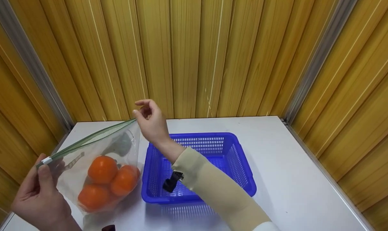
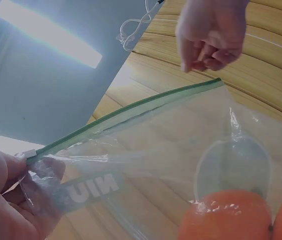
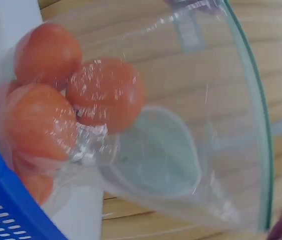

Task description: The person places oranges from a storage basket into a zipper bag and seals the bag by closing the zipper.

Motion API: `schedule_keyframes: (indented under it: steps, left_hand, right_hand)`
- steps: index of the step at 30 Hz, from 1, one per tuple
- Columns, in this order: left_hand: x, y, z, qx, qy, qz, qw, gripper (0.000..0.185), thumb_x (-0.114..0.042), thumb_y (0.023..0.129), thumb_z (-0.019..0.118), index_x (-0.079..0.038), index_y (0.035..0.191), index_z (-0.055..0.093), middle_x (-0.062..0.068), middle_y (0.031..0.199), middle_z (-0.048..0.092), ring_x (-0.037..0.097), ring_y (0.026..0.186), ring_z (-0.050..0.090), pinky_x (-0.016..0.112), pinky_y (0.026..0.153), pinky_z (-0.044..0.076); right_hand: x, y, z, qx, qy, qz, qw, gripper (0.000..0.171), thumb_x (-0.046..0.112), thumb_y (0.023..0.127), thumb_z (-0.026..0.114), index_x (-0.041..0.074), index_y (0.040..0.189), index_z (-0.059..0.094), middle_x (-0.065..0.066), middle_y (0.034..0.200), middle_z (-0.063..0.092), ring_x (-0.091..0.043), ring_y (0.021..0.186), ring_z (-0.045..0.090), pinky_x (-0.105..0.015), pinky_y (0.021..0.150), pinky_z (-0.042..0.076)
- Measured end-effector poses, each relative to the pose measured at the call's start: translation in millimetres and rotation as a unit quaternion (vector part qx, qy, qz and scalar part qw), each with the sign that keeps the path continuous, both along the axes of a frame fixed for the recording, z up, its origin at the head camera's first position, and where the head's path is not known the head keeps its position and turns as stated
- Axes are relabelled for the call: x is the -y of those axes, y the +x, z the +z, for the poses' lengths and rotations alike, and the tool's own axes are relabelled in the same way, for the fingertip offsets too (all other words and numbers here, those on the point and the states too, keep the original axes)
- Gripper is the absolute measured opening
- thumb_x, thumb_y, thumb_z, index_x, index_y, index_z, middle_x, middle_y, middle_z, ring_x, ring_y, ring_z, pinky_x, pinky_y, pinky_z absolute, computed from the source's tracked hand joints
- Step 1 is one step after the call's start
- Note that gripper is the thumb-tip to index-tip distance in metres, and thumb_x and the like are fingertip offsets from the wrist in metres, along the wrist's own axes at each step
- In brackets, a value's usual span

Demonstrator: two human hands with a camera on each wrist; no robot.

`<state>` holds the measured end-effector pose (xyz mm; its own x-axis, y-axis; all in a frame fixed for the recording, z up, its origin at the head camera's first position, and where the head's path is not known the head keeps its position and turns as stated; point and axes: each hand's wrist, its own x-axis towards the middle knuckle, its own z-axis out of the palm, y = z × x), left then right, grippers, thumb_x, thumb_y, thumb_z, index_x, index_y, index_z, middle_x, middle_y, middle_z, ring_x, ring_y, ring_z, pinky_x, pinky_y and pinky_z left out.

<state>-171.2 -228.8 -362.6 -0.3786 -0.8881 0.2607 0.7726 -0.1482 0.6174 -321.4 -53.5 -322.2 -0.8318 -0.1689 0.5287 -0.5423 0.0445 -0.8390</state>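
A clear zip bag (image 1: 116,150) hangs above the white table and holds three orange round fruits (image 1: 102,168). My left hand (image 1: 44,168) pinches its left top corner by the white slider (image 1: 46,160), with the green zip strip (image 1: 88,139) stretched up to the right. My right hand (image 1: 142,110) hovers at the strip's far end, fingers loosely curled. In the left wrist view this right hand (image 2: 208,35) sits a little above the bag (image 2: 170,150) corner, not touching it. The right wrist view looks through the bag (image 3: 205,100) at the fruits (image 3: 103,92).
A blue plastic basket (image 1: 242,163) stands on the white table (image 1: 293,179) right of the bag, under my right forearm, with nothing in it. Yellow ribbed wall panels close in the back and both sides.
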Motion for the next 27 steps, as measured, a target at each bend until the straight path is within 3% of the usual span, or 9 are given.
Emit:
schedule_keyframes:
  steps: [3, 6, 9, 11, 13, 17, 21, 27]
  left_hand:
    - [-3.6, -3.1, -0.8, -0.060, 0.012, -0.016, 0.9980, 0.037, 0.010, 0.075, 0.084, 0.022, 0.107, 0.069, 0.019, 0.094, 0.079, 0.023, 0.073, 0.078, 0.031, 0.071, 0.062]
    - [-6.3, -5.8, -3.2, -0.068, -0.019, -0.014, 0.9974, 0.033, 0.014, 0.076, 0.082, 0.025, 0.103, 0.068, 0.020, 0.087, 0.078, 0.024, 0.069, 0.077, 0.030, 0.069, 0.063]
    - [-8.3, -8.1, -5.8, -0.066, -0.051, -0.007, 0.9965, 0.027, 0.018, 0.078, 0.078, 0.026, 0.101, 0.067, 0.018, 0.084, 0.078, 0.021, 0.069, 0.076, 0.026, 0.068, 0.063]
    - [-9.4, -9.1, -7.1, -0.066, -0.065, -0.001, 0.9957, 0.025, 0.019, 0.079, 0.077, 0.027, 0.100, 0.067, 0.017, 0.084, 0.078, 0.020, 0.070, 0.076, 0.024, 0.068, 0.063]
    - [-10.3, -9.1, -7.7, -0.068, -0.064, -0.003, 0.9956, 0.025, 0.019, 0.079, 0.077, 0.027, 0.099, 0.067, 0.017, 0.085, 0.078, 0.020, 0.072, 0.077, 0.024, 0.068, 0.063]
    - [-12.0, -8.2, -8.7, -0.071, -0.078, -0.010, 0.9944, 0.027, 0.016, 0.080, 0.078, 0.029, 0.100, 0.065, 0.017, 0.086, 0.078, 0.021, 0.075, 0.077, 0.025, 0.071, 0.063]
    - [-14.2, -9.2, -9.5, -0.092, -0.076, -0.024, 0.9926, 0.028, 0.017, 0.080, 0.078, 0.030, 0.100, 0.064, 0.019, 0.086, 0.077, 0.023, 0.075, 0.076, 0.027, 0.074, 0.064]
    - [-17.0, -8.7, -6.5, -0.105, -0.043, -0.021, 0.9933, 0.026, 0.017, 0.080, 0.076, 0.028, 0.102, 0.066, 0.022, 0.089, 0.078, 0.027, 0.082, 0.077, 0.026, 0.075, 0.064]
  right_hand:
    - [10.8, 22.6, 9.6, -0.124, 0.079, 0.036, 0.989, 0.018, 0.011, 0.096, 0.071, 0.004, 0.113, 0.072, -0.007, 0.104, 0.072, -0.010, 0.099, 0.057, -0.017, 0.088, 0.047]
    - [23.2, 43.8, 15.2, -0.224, 0.172, 0.098, 0.954, 0.024, 0.019, 0.095, 0.074, 0.008, 0.117, 0.075, -0.005, 0.117, 0.076, -0.017, 0.120, 0.055, -0.017, 0.106, 0.040]
    - [35.5, 59.2, 15.9, -0.282, 0.232, 0.138, 0.921, 0.028, 0.023, 0.095, 0.075, 0.011, 0.121, 0.076, 0.000, 0.120, 0.077, -0.019, 0.130, 0.055, -0.014, 0.115, 0.033]
    - [41.8, 65.7, 14.7, -0.300, 0.247, 0.143, 0.910, 0.026, 0.023, 0.095, 0.075, 0.012, 0.118, 0.078, 0.002, 0.115, 0.078, -0.017, 0.127, 0.058, -0.010, 0.113, 0.035]
    - [46.4, 69.0, 13.1, -0.312, 0.248, 0.139, 0.907, 0.022, 0.022, 0.095, 0.075, 0.013, 0.114, 0.080, 0.004, 0.108, 0.080, -0.013, 0.119, 0.062, -0.006, 0.107, 0.037]
    - [51.2, 69.7, 9.9, -0.314, 0.236, 0.128, 0.911, 0.018, 0.021, 0.094, 0.076, 0.013, 0.108, 0.082, 0.004, 0.098, 0.079, -0.011, 0.105, 0.062, -0.003, 0.094, 0.041]
    - [52.7, 68.4, 6.8, -0.309, 0.235, 0.125, 0.913, 0.015, 0.021, 0.093, 0.076, 0.013, 0.105, 0.082, 0.004, 0.097, 0.080, -0.011, 0.100, 0.062, -0.004, 0.089, 0.041]
    - [50.5, 61.9, 1.2, -0.300, 0.226, 0.117, 0.919, 0.015, 0.020, 0.094, 0.075, 0.011, 0.105, 0.081, 0.002, 0.098, 0.080, -0.012, 0.096, 0.063, -0.004, 0.084, 0.041]
